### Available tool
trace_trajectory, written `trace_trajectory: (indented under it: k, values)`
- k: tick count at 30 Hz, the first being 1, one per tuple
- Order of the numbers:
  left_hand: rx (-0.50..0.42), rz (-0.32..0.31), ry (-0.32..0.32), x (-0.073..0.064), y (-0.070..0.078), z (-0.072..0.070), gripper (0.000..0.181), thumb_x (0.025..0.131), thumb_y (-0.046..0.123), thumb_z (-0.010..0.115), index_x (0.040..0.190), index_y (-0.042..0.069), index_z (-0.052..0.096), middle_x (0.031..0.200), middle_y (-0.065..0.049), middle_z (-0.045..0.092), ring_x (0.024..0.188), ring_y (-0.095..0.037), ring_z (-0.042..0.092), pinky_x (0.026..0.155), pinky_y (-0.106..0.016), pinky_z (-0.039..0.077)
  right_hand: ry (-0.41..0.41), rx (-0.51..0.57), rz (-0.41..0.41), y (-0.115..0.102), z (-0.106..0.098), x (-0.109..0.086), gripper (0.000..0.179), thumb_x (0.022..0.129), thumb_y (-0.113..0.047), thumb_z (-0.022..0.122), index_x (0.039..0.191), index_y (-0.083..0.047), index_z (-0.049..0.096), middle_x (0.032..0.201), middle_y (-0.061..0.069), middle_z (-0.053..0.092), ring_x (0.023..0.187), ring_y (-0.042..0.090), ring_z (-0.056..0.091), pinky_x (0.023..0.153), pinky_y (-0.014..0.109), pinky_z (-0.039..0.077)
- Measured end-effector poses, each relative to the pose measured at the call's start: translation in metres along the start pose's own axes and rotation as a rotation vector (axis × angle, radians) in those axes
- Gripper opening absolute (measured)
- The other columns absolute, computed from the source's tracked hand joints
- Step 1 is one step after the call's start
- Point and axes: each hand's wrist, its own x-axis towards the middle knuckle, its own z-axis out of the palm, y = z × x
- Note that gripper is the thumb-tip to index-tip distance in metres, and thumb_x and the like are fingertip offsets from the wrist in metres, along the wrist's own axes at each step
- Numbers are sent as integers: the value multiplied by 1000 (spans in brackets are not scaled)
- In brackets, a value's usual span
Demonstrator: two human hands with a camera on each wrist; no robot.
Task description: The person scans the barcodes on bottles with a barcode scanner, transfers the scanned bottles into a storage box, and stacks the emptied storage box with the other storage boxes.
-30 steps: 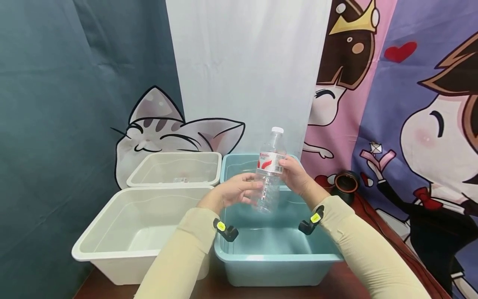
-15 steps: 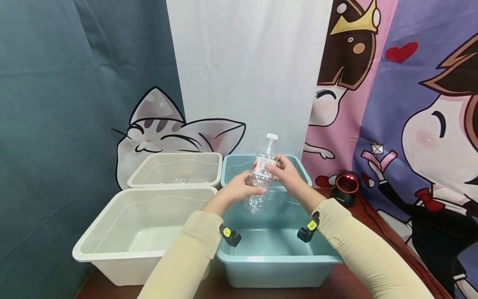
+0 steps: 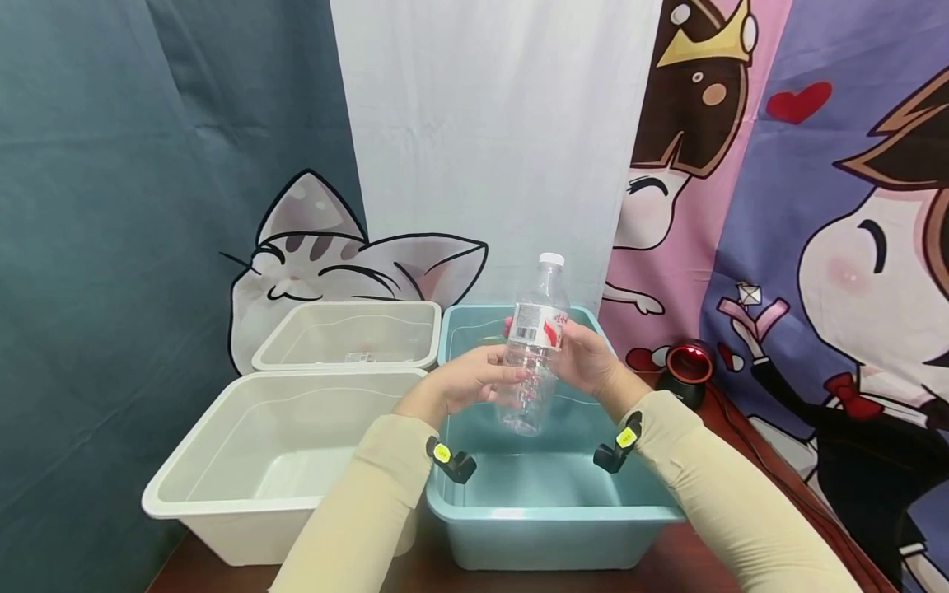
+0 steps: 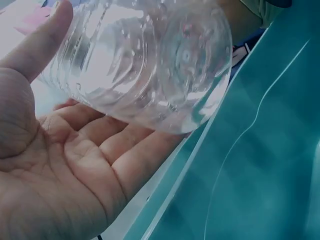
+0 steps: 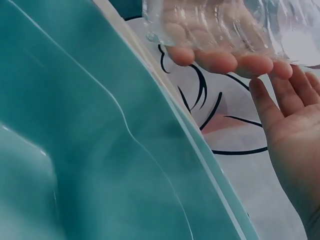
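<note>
A clear plastic bottle [image 3: 549, 288] with a white cap is held in the air over the front blue tub [image 3: 552, 515], cap up and slightly tilted. Its label, with a barcode on the left and a red mark on the right, faces the head camera. My left hand [image 3: 463, 380] holds the lower part, thumb on the near side and fingers [image 4: 135, 155] beneath in the left wrist view. My right hand [image 3: 589, 358] grips the bottle at the label, with fingertips showing past its far left side. In the right wrist view the ridged bottle base [image 5: 220, 25] hides part of the left fingers.
To the left stands a white tub [image 3: 222, 506], with a smaller white tub [image 3: 296, 329] behind it. A second blue tub [image 3: 467, 317] is behind the front blue one. A black scanner [image 3: 685, 375] with a red-lit window stands at the right, its cable on the red-brown table.
The bottle dipped left, then came back up, and has turned about its long axis: the red mark moved from label's left to right. The scanner window, dark at first, now glows red.
</note>
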Motion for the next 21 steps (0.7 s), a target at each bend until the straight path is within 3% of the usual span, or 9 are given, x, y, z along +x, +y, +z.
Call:
trace_trajectory:
  k: [3,9,14,17,21]
  values:
    - [-18,-3,-37,-1,0,1,47,86,16,64,128,2,47,119,-16,55,108,-30,55,85,-47,46,-10,11,10,-2,2,-1,71,82,-32,61,139,-7,27,132,19,44,118,30,45,100,52,30]
    - [-11,-18,-46,0,-1,2,46,86,16,65,127,3,48,119,-15,56,107,-29,56,84,-47,47,-15,43,19,-3,4,-1,69,80,-28,64,136,-7,30,129,20,47,113,30,49,96,50,35]
    - [14,-35,11,0,1,4,46,87,18,64,128,4,49,120,-13,56,107,-28,56,85,-45,47,17,-5,-18,-5,4,-1,62,81,-28,60,133,-5,35,124,19,52,108,29,53,94,50,38]
    - [111,-62,100,-2,5,5,47,86,25,65,126,6,50,118,-10,57,106,-26,57,86,-44,47,61,-38,-62,-8,3,-1,56,81,-28,59,128,-5,40,118,16,57,105,28,55,93,47,40]
    - [322,-91,190,-8,12,5,56,82,36,68,126,8,50,116,-6,58,104,-25,58,87,-41,46,85,-42,-114,-12,3,-2,48,81,-26,58,123,-6,46,110,11,61,101,25,57,90,42,43]
